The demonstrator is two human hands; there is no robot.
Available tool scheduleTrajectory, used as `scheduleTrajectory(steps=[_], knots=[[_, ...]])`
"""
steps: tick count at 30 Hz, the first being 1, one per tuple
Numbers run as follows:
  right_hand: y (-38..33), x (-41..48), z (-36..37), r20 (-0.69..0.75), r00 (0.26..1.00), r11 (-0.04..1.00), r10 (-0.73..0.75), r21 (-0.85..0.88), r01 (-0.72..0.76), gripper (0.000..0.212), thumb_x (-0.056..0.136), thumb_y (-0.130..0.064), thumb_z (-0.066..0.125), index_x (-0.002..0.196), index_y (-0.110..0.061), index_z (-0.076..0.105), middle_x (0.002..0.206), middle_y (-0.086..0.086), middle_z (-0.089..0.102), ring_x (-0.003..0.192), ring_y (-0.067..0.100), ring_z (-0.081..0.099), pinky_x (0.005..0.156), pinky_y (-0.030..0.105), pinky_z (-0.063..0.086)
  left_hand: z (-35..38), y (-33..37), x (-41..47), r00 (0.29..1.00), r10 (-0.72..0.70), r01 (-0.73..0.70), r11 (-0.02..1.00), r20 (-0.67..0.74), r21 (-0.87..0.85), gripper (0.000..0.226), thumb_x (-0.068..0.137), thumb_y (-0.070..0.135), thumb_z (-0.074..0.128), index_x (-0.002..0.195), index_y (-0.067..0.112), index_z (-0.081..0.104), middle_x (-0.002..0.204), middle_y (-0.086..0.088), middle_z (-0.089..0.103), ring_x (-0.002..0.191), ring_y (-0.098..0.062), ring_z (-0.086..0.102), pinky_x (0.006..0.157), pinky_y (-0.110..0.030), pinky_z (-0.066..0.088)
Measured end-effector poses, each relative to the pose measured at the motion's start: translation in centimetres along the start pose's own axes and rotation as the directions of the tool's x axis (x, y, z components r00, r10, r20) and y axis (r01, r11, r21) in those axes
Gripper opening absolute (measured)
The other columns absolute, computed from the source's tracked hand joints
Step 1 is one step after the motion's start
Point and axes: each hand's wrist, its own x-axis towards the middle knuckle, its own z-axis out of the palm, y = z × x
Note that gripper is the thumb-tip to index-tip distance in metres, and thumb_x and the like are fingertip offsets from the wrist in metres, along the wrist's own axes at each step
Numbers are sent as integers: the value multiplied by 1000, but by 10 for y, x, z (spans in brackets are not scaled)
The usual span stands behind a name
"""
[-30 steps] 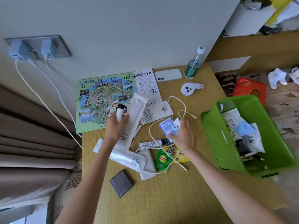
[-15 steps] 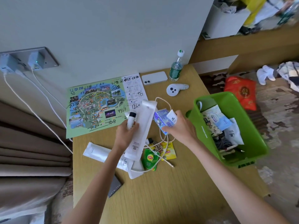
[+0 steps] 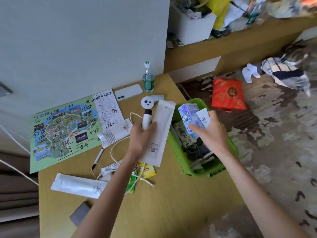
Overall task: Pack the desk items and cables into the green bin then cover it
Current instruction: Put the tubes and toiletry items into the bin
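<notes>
The green bin (image 3: 178,152) stands at the desk's right edge with a folded cloth and dark cables inside. My left hand (image 3: 142,134) grips a long white paper packet (image 3: 161,127) and a small white bottle with a black cap (image 3: 147,118), held just left of the bin. My right hand (image 3: 210,133) holds a blue tissue pack (image 3: 186,115) and a small white tube (image 3: 203,117) above the bin. On the desk lie a white cable (image 3: 113,148), tea bags (image 3: 146,170), another white packet (image 3: 77,185), a toothpaste tube (image 3: 109,168) and a pen (image 3: 99,156).
A colourful map (image 3: 63,129) and papers (image 3: 107,107) lie against the wall, beside a white phone (image 3: 128,94), a water bottle (image 3: 148,79) and a white round-headed device (image 3: 148,102). A grey card (image 3: 79,213) lies near the front edge. A red bag (image 3: 227,94) sits on the carpet.
Both hands lifted their items and carried them rightward; my right hand now hangs over the bin. The view swung right, hiding the wall sockets.
</notes>
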Motion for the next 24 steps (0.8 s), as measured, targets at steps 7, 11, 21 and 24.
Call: scheduleTrajectory(steps=[7,11,21,24], knots=[[32,25,20,162,987,952,4,-303,46,50,82,-37,74,112,-6,49,110,11,58,102,30,58,66,30,39,45,18,-1,998,-36,36,999,-45,11,18,90,26,64,84,10,58,80,-11,65,70,-24,61,65,-42,52],[48,21,8,199,955,912,-220,-306,274,26,90,-10,63,114,-12,52,106,2,59,93,18,57,59,19,36,58,19,0,999,-11,13,998,-39,61,16,90,25,65,83,12,58,78,-6,64,69,-20,60,61,-36,49],[70,17,-22,800,573,841,-177,-179,510,38,87,-4,67,119,-25,65,113,-6,65,96,12,63,78,33,55,74,23,11,995,101,-92,969,-26,231,15,90,32,63,79,27,56,71,9,60,59,-4,54,51,-15,39],[67,27,-35,590,702,856,-398,-37,516,23,90,-6,64,109,-18,69,106,-5,69,88,8,65,76,35,57,81,22,9,984,159,-177,921,78,346,21,92,29,63,86,9,56,72,-1,58,60,-12,49,54,-27,37]])
